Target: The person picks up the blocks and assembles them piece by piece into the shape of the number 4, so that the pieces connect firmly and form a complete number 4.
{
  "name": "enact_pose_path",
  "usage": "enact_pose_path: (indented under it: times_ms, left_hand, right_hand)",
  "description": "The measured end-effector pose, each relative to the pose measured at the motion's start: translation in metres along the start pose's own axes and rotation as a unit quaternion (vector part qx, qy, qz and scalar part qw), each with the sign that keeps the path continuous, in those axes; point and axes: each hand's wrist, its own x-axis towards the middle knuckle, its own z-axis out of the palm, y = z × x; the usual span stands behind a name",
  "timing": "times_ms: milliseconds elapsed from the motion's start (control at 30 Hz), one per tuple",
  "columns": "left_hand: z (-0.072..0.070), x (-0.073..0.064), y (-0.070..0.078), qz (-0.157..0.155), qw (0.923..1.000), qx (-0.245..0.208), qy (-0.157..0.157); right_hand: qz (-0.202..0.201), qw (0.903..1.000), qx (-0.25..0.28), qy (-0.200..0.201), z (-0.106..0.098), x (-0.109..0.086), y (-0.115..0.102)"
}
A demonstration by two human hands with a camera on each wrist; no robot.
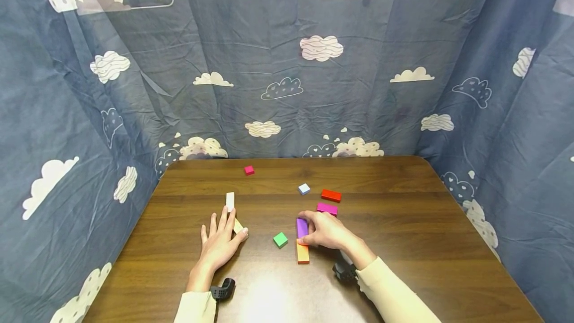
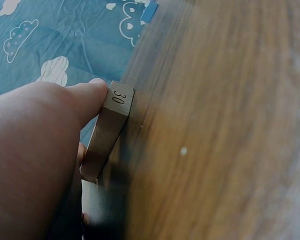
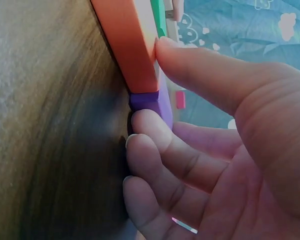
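On the left of the table my left hand lies with its fingers spread and straight. Its thumb touches the end of a tan wooden block, marked 30 in the left wrist view; the forefinger reaches a white block. My right hand bends over a purple block, forefinger at its far end and thumb at its near end. That near end meets an orange block, lined up with it on the table. In the right wrist view the thumb touches the orange block's edge, and the other fingers curl beside the purple block.
Between the hands sits a green block. Beyond the right hand lie a magenta block and a red block. A light blue block and a pinkish-red block lie farther back, before the cloud-patterned curtain.
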Motion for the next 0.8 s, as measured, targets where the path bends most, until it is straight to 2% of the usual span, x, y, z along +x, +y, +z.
enact_pose_path:
  times_ms: [167, 433, 667, 800]
  left_hand:
    - [0.004, 0.002, -0.005, -0.008, 0.9998, 0.012, -0.012]
    - [0.006, 0.004, -0.007, -0.007, 0.9998, 0.007, -0.016]
    - [-0.001, 0.0, 0.003, -0.01, 0.9998, 0.011, -0.012]
    - [-0.003, -0.001, 0.004, -0.014, 0.9997, 0.015, -0.014]
  right_hand:
    - [-0.005, 0.9999, 0.007, -0.006, -0.001, -0.001, 0.001]
    - [-0.007, 0.9998, 0.015, -0.009, -0.002, -0.001, 0.003]
    - [-0.017, 0.9998, -0.001, 0.005, 0.0, 0.0, 0.001]
    - [-0.017, 0.9999, 0.0, -0.001, -0.001, 0.001, 0.001]
